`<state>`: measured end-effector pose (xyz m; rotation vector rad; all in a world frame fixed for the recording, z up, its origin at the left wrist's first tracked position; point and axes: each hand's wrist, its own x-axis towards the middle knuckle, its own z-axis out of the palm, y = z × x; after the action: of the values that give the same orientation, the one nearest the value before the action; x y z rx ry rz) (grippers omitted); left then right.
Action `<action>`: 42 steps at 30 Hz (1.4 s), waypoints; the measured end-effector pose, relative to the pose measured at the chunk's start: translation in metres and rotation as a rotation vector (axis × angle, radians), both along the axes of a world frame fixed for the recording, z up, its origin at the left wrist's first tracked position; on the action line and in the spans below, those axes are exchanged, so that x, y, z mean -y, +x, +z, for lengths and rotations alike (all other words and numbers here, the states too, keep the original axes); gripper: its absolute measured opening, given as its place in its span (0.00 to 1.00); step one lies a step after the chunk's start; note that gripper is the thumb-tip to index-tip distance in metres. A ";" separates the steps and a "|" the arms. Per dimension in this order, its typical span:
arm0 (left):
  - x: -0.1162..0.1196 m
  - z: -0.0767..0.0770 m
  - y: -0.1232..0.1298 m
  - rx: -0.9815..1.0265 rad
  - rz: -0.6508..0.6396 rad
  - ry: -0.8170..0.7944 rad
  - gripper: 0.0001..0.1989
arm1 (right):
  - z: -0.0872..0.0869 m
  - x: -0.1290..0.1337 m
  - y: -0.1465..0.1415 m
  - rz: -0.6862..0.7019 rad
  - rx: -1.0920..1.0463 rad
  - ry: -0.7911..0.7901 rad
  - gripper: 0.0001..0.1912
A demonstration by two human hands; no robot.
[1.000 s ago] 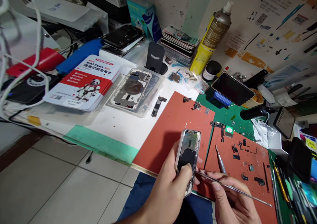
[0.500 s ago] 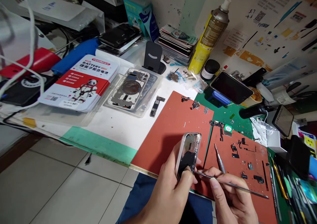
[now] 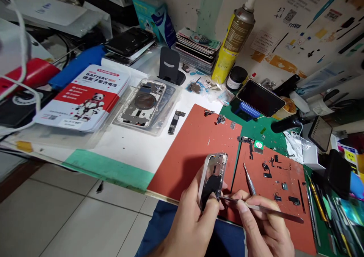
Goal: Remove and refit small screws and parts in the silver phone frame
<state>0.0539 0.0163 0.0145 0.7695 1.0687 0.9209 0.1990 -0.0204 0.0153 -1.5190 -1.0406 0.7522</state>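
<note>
My left hand (image 3: 195,215) is wrapped around an open phone housing (image 3: 218,169), held tilted above the near edge of the red mat, its thumb pressing the inside. In my right hand (image 3: 263,221) a slim metal pry tool (image 3: 280,212) is pinched between thumb and fingers. Its thin end meets the housing's lower right edge, where my left fingers partly hide the contact. Just beyond the right hand, a silver pen-shaped tool (image 3: 249,179) lies on the red mat (image 3: 182,158). Small phone parts (image 3: 267,170) are spread over the mat's right half.
A logic board (image 3: 176,122) and a second phone housing (image 3: 143,101) in a clear tray lie left of the mat. Behind stand a yellow spray can (image 3: 233,41), a dark jar (image 3: 236,79) and a propped phone (image 3: 260,97). Several hand tools (image 3: 332,211) crowd the right edge.
The whole view has shifted slightly, moving the scene to the left. The pry tool has rolled a little, showing its flat side more. Both hands keep their holds.
</note>
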 end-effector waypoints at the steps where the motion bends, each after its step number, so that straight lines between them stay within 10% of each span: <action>1: 0.000 0.000 0.000 0.005 0.000 -0.005 0.13 | 0.000 0.000 0.000 0.006 0.007 0.018 0.05; 42: -0.008 0.007 0.000 0.003 0.049 -0.085 0.10 | -0.005 0.001 -0.019 -0.121 0.204 0.287 0.09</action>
<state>0.0537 0.0248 0.0218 0.6740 1.1206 0.9123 0.1797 -0.0217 0.0102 -1.4137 -1.1430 0.3508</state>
